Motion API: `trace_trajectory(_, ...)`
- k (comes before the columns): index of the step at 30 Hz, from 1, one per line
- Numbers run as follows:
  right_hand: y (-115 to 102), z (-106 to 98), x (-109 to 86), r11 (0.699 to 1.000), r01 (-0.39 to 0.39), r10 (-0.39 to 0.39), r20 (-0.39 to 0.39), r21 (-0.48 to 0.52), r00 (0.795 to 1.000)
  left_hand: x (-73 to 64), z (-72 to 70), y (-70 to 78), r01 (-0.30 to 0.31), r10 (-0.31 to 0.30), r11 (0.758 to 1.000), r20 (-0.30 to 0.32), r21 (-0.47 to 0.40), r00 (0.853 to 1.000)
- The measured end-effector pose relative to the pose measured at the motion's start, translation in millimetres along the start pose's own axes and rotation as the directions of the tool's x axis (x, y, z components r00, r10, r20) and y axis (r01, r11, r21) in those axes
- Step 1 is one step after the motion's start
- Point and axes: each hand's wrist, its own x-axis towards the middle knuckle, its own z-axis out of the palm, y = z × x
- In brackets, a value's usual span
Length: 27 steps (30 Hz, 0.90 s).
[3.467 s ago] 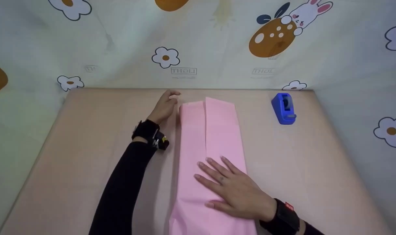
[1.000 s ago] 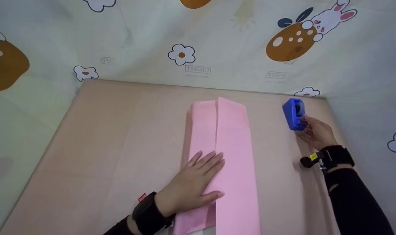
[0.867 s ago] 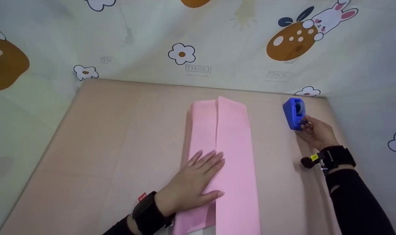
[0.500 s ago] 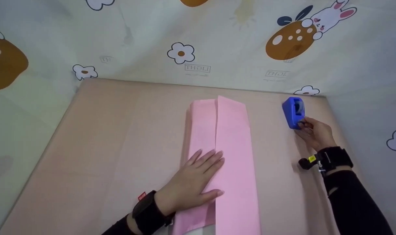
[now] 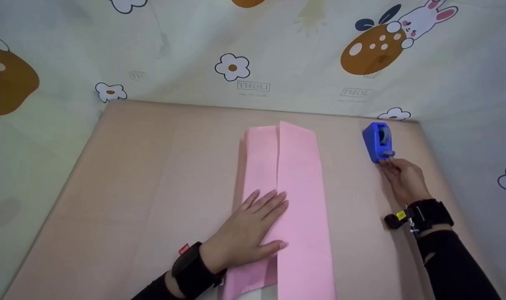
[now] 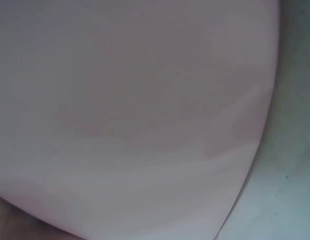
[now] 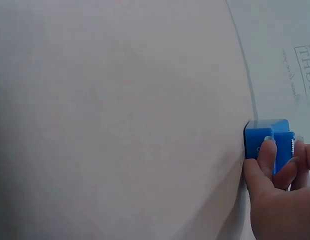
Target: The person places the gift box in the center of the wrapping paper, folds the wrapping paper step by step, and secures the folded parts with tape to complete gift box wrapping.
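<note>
Pink wrapping paper (image 5: 301, 216) lies folded into a long upright strip, its two edges meeting along the middle. Something whitish (image 5: 259, 293) shows at its lower opening; what it is cannot be told. My left hand (image 5: 244, 233) rests flat across the paper, fingers spread, the thumb by the seam. At the far right stands a blue tape dispenser (image 5: 376, 141) with a roll of clear tape (image 5: 384, 135). My right hand (image 5: 407, 179) is at its near end, fingertips pinching the tape end by the toothed cutter (image 7: 292, 148). The tape end itself is hardly visible.
The table (image 5: 123, 175) has a pale pinkish-tan covering. Behind and at both sides hangs a light sheet (image 5: 174, 50) printed with flowers and a rabbit. Most of the left wrist view is bare table covering.
Earlier, my right hand lay on the paper and my left was beside its far end. Now the left presses the paper; the right reached the dispenser and has just drawn back slightly.
</note>
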Motion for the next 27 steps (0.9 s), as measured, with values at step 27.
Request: trace_trajectory(27, -4, -1, 9.1, 0.974, -0.222, 0.218, -0.078, -0.049, 0.973, 0.2, -1.2, 0.7, 0.004, -0.004, 1.000, 0.019, -0.003, 1.000)
